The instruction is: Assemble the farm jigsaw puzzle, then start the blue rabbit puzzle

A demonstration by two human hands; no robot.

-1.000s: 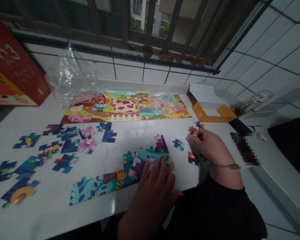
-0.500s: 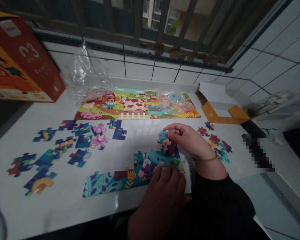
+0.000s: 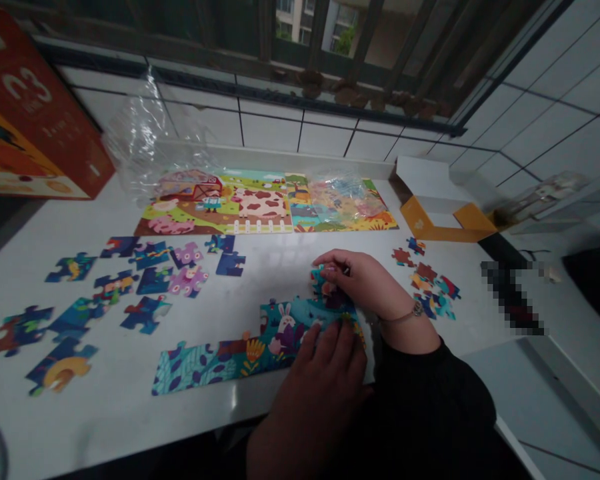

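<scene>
My left hand [image 3: 325, 380] lies flat on the joined jigsaw strip [image 3: 200, 367], fingers stretched out over its right part. The strip shows leaves, flowers and a white rabbit on teal. At its top right edge, my right hand [image 3: 365, 283], wearing a bracelet, has thumb and fingers closed on a teal and dark puzzle piece [image 3: 322, 285]. The fingers hide part of that piece, and I cannot tell whether it is locked into the strip. Loose puzzle pieces [image 3: 154, 280] lie to the left, and a smaller group [image 3: 425, 273] lies right of my right hand.
Behind are a finished farm picture [image 3: 260, 202] and another picture [image 3: 300, 217] partly under clear plastic. A crumpled plastic bag [image 3: 143, 133] and a large orange-red box [image 3: 45, 113] stand at the left. An open yellow box [image 3: 450, 227] sits at the back right, by the tiled wall.
The view has shifted slightly. My right hand has settled lower over the piece at the strip's top right edge. My left hand's fingers have stretched out a little further on the strip.
</scene>
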